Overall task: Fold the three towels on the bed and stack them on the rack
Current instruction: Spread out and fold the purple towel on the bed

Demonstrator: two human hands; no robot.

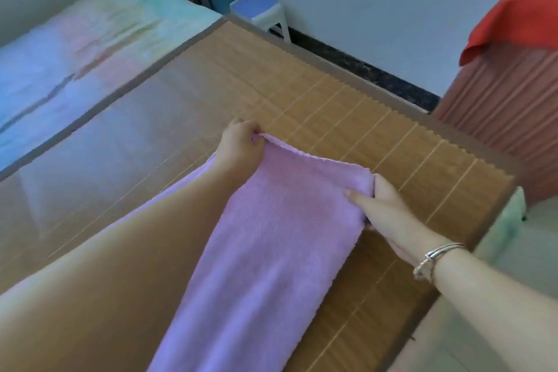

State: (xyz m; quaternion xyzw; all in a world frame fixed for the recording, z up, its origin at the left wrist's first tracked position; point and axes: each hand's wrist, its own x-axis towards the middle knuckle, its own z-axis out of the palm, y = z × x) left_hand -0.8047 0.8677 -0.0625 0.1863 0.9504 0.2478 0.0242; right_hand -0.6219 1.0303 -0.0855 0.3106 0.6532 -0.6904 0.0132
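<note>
A lilac towel [271, 235] lies as a long strip on the bamboo mat [347, 118] that covers the bed, running from the bottom edge of the view up to the middle. My left hand [241, 145] pinches the towel's far left corner. My right hand [383, 205], with bracelets on its wrist, grips the far right corner, thumb on top. No other towel and no rack are in view.
A pastel sheet [75, 48] covers the bed's left part. A small blue-topped stool [259, 13] stands by the far wall. A red cloth [519, 12] drapes over a ribbed brown piece of furniture [507, 118] at right. The bed's edge drops off at right.
</note>
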